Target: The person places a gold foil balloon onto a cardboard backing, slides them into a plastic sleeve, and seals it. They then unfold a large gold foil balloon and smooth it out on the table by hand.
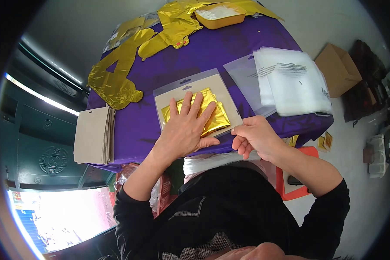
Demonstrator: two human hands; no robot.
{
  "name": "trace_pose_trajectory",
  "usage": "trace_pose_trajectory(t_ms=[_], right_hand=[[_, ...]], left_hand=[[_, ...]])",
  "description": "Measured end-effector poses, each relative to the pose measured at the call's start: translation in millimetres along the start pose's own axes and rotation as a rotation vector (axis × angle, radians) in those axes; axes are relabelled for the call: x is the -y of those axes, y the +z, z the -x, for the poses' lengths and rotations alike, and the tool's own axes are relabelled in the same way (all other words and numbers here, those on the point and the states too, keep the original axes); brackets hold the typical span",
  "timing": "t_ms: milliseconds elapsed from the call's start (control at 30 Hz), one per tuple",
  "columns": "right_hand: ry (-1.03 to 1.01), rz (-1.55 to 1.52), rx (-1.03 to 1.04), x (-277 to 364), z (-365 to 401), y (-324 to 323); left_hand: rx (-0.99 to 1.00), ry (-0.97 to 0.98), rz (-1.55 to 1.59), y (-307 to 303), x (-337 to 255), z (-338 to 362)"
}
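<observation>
Stack of grey cards [93, 135] at the counter [138, 125] edge, well left of the hands. Left hand [184, 130] spread flat, fingers apart, pressing the folded gold foil [216, 117] onto the card-backed clear sleeve [190, 80]. Right hand [255, 138] just beside it, fingers pinched on the sleeve's near corner. Loose sleeves [294, 82] lie beyond the right hand. Likely step: closing the pack. The next move calls for keeping the foil flat while working that corner.

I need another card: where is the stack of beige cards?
Head view: the stack of beige cards sits at the left edge of the purple table, below the gold foil balloon, left of the left hand.
</observation>
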State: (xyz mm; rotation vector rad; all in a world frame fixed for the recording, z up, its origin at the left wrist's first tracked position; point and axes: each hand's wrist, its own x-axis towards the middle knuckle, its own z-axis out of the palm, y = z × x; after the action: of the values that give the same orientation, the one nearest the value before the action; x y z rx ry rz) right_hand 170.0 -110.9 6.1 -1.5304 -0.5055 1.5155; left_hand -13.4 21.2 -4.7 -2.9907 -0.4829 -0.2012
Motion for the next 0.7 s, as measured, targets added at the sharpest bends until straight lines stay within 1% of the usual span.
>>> trace_pose_trajectory(t_ms=[67, 133, 333, 400, 467, 700], right_hand=[[0.008, 0.018, -0.005, 3, 0, -1], [0.008, 0.018, 0.0, 4, -1, -4], [0.026, 0.023, 0.037, 4, -4, -8], [0.021, 0.054, 0.034, 5, -4, -8], [0.026, 0.062, 0.04, 6, -5, -7], [0.025, 0.056, 0.021, 7, -2, -8]], left_hand=[[0.033, 0.001, 0.022, -8, 3, 0], [0.043, 0.008, 0.283, -14, 12, 6], [0.194, -0.075, 0.332, -25, 40, 27], [0.203, -0.096, 0.352, -24, 46, 32], [0.198, -0.066, 0.396, -23, 49, 34], [0.173, -0.053, 0.377, -22, 44, 30]])
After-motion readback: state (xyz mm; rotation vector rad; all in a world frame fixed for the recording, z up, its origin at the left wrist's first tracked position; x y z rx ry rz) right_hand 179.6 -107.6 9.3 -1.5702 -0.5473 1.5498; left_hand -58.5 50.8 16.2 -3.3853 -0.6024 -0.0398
